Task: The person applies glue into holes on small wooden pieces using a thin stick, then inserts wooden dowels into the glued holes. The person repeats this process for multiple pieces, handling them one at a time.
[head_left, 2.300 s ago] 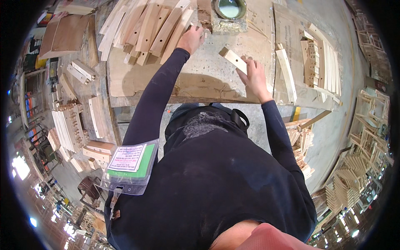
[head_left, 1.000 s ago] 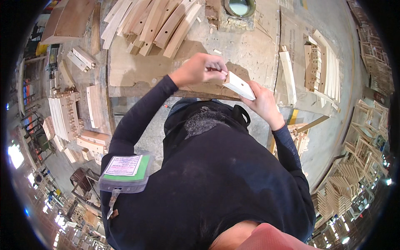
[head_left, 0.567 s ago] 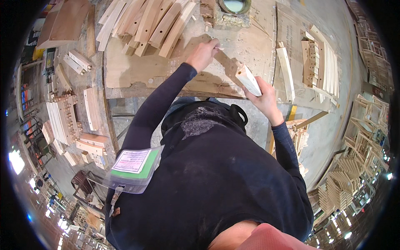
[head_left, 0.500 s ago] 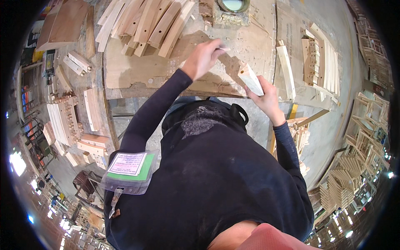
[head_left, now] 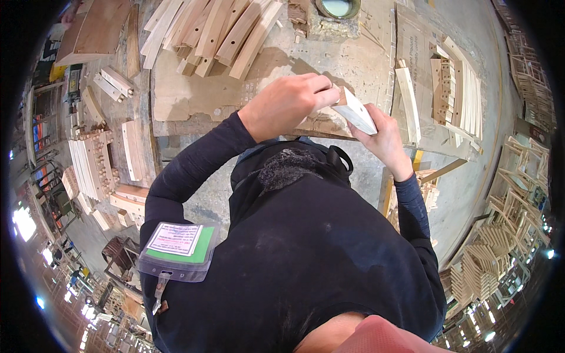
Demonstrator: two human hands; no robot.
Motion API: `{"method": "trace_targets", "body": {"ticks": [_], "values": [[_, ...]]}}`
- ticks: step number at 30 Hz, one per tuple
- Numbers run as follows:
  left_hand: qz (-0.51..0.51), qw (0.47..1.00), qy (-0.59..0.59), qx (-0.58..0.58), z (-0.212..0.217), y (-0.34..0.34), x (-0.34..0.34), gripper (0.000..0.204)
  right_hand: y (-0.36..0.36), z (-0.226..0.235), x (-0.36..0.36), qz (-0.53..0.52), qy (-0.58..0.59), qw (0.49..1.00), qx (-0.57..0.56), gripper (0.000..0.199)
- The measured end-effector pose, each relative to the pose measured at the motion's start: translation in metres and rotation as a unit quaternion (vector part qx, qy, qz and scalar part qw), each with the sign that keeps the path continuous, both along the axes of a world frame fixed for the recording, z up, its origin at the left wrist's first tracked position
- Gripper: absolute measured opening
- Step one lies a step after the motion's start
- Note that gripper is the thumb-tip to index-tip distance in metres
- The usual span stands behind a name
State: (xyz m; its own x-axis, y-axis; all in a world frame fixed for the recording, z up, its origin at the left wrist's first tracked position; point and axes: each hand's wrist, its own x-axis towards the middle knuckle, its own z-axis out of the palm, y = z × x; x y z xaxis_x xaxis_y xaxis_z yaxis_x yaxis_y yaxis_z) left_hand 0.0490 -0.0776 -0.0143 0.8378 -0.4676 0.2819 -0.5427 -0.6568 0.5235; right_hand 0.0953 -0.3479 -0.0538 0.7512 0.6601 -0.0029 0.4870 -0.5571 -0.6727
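1. Evidently both hands meet at one piece: the right hand (head_left: 382, 132) grips the lower end of a short, drilled wooden block (head_left: 356, 112), thumb and fingers around it.
2. The left hand (head_left: 291, 101) has its fingertips drawn together at the block's upper end; whether they pinch anything small, I cannot tell.
3. The block is held above the tabletop's near edge, tilted, probably so that its end faces the left fingers.
4. Curved, drilled wooden slats (head_left: 256, 40) lie fanned at the upper left, seemingly for easy reach; a round bowl of pale liquid (head_left: 336, 7) stands beyond the hands.
5. Cardboard (head_left: 194, 100) covers part of the stained tabletop (head_left: 329, 56), perhaps as protection.
6. Around it, a concrete floor (head_left: 465, 191) leads to stacked wooden frames (head_left: 485, 259) at right.
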Motion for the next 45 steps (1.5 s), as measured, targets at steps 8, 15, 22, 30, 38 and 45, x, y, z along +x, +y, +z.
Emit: {"method": "trace_targets", "body": {"ticks": [8,15,22,30,38,45], "values": [[-0.045,0.998,-0.025,0.027,0.000,0.005,0.000,0.030,0.001,0.008,-0.002,0.020,0.047,0.999,-0.003,0.029],[-0.055,0.996,-0.047,0.052,0.008,0.005,0.001,0.029,0.006,0.011,-0.008,0.014,0.063,0.998,0.000,0.029],[-0.056,0.995,-0.073,0.049,-0.009,0.006,0.001,0.024,0.004,0.008,-0.010,0.028,0.036,0.998,-0.044,0.041],[0.025,0.962,0.175,-0.210,-0.035,0.003,0.026,0.030,-0.015,0.005,0.019,-0.022,0.028,0.997,-0.066,0.031],[0.282,0.956,0.065,0.047,-0.205,0.066,0.126,0.028,-0.048,-0.015,0.062,-0.414,0.250,0.804,0.346,0.023],[0.334,0.933,0.123,0.042,-0.218,0.030,0.145,0.025,-0.064,-0.051,0.068,-0.408,0.366,0.559,0.623,0.021]]}}
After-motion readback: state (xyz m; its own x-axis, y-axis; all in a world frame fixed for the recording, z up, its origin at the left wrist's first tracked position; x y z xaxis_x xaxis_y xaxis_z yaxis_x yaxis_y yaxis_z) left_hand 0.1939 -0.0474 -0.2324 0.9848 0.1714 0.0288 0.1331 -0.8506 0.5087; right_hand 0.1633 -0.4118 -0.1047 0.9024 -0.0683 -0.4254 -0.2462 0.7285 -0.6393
